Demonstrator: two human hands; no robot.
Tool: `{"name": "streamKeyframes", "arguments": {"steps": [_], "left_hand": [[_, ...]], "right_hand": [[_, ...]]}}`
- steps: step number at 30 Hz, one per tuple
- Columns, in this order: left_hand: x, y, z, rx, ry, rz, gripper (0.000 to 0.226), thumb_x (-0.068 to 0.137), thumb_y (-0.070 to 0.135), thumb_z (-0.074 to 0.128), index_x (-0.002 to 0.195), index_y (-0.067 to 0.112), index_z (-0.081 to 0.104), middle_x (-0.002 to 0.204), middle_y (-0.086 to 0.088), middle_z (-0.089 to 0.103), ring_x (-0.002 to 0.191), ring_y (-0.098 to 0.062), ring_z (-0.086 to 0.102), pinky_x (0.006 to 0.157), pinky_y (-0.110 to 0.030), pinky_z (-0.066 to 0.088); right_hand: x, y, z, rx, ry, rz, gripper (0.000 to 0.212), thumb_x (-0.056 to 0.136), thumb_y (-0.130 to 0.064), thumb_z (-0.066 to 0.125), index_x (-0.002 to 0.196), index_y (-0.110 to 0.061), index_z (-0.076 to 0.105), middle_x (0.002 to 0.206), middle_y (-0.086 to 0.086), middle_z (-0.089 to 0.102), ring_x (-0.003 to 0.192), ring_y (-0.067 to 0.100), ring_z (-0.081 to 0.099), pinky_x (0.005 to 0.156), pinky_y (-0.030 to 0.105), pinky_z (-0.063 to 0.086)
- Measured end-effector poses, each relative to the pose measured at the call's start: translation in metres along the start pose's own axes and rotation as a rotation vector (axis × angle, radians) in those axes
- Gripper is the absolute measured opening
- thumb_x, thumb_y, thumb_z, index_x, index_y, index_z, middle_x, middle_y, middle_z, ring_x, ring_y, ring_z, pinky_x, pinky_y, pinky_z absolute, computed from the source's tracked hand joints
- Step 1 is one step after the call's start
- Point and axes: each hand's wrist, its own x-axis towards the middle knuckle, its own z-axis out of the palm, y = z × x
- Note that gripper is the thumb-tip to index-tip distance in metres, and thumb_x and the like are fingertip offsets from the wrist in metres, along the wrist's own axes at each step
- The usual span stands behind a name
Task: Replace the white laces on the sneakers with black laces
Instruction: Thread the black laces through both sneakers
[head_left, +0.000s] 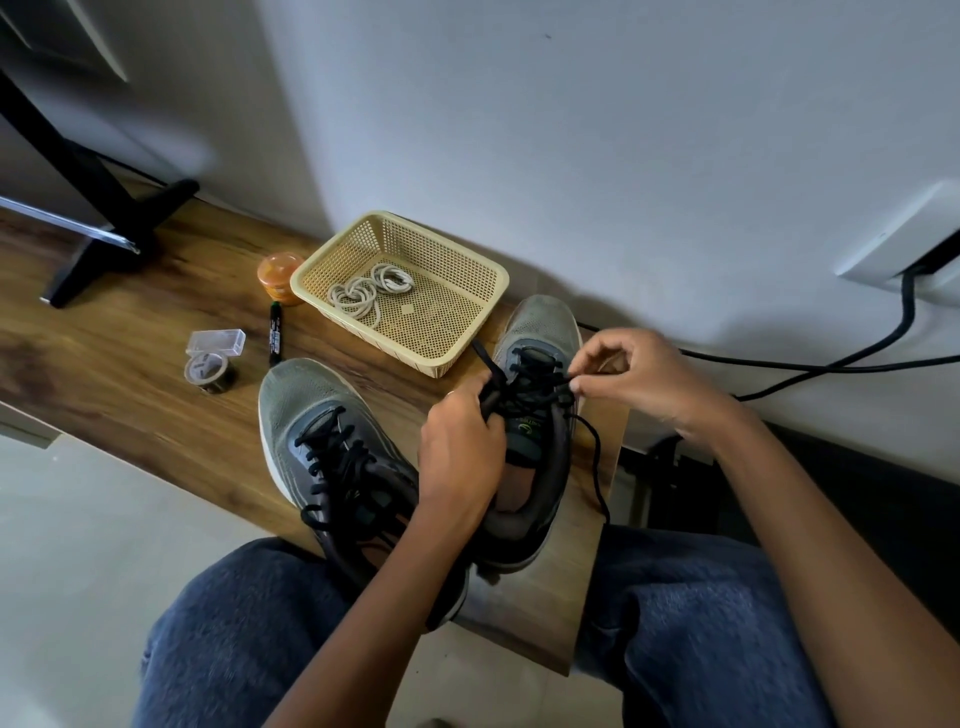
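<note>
A wooden desk (156, 374) runs along a white wall, and on it a beige basket (467, 291) holds the coiled white laces (371, 291). Just in front of the basket stand two grey sneakers, toes pointing to the wall, long axes running away from the person. On the right sneaker (540, 415) the left hand (460, 447) grips the collar, while the right hand (634, 379) pinches the black lace (535, 387); the left sneaker (332, 452) is laced black.

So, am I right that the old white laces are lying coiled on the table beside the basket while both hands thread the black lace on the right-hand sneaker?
Not quite: the head view shows the white laces coiled inside the basket, not on the table beside it. The rest holds: the left hand and right hand work the black lace on the right-hand sneaker.
</note>
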Motion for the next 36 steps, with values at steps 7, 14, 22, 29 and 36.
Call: {"name": "streamKeyframes", "arguments": {"steps": [7, 14, 22, 29, 36], "left_hand": [[0.001, 0.0, -0.003, 0.027, 0.015, 0.041, 0.026, 0.09, 0.013, 0.056, 0.111, 0.025, 0.065, 0.093, 0.001, 0.069, 0.09, -0.022, 0.062, 0.078, -0.037, 0.051], [0.012, -0.009, -0.013, 0.011, -0.096, 0.049, 0.028, 0.083, 0.019, 0.066, 0.11, 0.027, 0.063, 0.107, 0.003, 0.069, 0.107, -0.016, 0.062, 0.09, -0.034, 0.05], [0.01, -0.008, -0.013, 0.034, -0.081, 0.084, 0.026, 0.087, 0.02, 0.063, 0.112, 0.021, 0.058, 0.106, -0.004, 0.069, 0.102, -0.024, 0.063, 0.088, -0.042, 0.051], [0.008, -0.008, -0.012, 0.149, -0.046, 0.132, 0.028, 0.09, 0.015, 0.054, 0.118, 0.023, 0.056, 0.096, -0.008, 0.068, 0.094, -0.032, 0.062, 0.082, -0.044, 0.05], [0.006, -0.007, -0.012, 0.194, -0.044, 0.151, 0.028, 0.09, 0.021, 0.056, 0.118, 0.026, 0.056, 0.102, -0.002, 0.068, 0.097, -0.027, 0.062, 0.081, -0.039, 0.049]], "right_hand": [[0.005, 0.004, -0.003, 0.07, 0.283, 0.003, 0.02, 0.086, -0.003, 0.061, 0.078, -0.019, 0.068, 0.079, -0.006, 0.067, 0.071, 0.003, 0.056, 0.065, 0.01, 0.044], [-0.003, -0.017, 0.011, -0.015, 0.141, -0.119, 0.022, 0.086, -0.01, 0.06, 0.076, -0.028, 0.067, 0.078, -0.009, 0.065, 0.063, -0.002, 0.051, 0.062, 0.015, 0.042], [-0.004, -0.034, 0.039, -0.504, 0.009, -0.195, 0.023, 0.084, -0.045, 0.067, 0.089, -0.023, 0.066, 0.096, -0.011, 0.059, 0.099, 0.013, 0.039, 0.092, 0.041, 0.033], [-0.007, -0.033, 0.021, 0.053, 0.1, -0.167, 0.014, 0.088, -0.02, 0.068, 0.074, -0.022, 0.065, 0.072, -0.01, 0.062, 0.067, 0.0, 0.053, 0.071, 0.028, 0.042], [-0.003, -0.031, 0.02, 0.23, 0.194, -0.086, 0.005, 0.091, -0.008, 0.063, 0.086, -0.007, 0.063, 0.067, 0.003, 0.063, 0.054, 0.005, 0.062, 0.05, 0.016, 0.048]]}}
